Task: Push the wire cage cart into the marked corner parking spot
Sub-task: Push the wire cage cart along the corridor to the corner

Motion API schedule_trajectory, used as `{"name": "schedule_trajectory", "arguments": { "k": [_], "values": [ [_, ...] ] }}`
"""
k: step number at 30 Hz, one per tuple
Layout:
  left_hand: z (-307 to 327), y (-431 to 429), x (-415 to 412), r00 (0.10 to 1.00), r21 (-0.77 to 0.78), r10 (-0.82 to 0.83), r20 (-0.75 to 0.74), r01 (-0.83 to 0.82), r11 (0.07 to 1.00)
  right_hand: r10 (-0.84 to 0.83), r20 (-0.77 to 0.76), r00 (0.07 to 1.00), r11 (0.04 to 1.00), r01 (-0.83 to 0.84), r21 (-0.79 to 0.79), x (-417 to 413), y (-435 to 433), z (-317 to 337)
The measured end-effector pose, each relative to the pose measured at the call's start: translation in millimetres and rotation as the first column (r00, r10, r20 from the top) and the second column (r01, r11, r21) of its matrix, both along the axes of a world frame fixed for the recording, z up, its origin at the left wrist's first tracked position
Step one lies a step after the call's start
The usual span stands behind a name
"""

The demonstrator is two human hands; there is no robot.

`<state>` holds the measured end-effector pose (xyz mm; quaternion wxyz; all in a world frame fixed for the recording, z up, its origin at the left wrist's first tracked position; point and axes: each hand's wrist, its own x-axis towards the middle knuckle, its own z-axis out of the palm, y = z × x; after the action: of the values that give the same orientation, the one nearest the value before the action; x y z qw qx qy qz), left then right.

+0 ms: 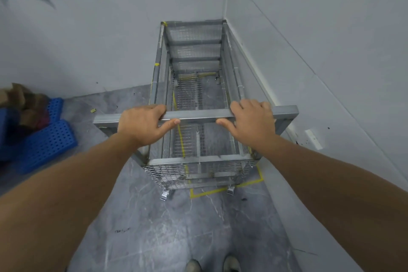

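Note:
The grey wire cage cart (196, 51) stands lengthwise in the room's corner, its far end against the back wall and its right side along the right wall. My left hand (143, 125) and my right hand (251, 119) both grip the near handle bar (198, 115), thumbs under it. Yellow floor tape (223, 190) marks the parking spot; its near edge shows just in front of the cart's casters, and more tape shows through the mesh floor.
Blue perforated plastic crates (48, 141) with brown cardboard lie on the floor at left, against the wall. White walls close in ahead and at right. Grey marbled floor (176, 232) stretches toward my shoes at the bottom.

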<state>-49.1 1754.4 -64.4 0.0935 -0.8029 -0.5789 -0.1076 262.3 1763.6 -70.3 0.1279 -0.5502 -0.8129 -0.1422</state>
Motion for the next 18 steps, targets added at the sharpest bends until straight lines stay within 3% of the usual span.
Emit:
{"name": "schedule_trajectory", "arguments": {
  "k": [18],
  "values": [
    [2.1,2.0,-3.0,1.0,-0.023,-0.009,-0.027,0.008,1.0,-0.051,0.011,0.999,0.996,0.051,-0.066,-6.4,-3.7,2.1]
  ]
}}
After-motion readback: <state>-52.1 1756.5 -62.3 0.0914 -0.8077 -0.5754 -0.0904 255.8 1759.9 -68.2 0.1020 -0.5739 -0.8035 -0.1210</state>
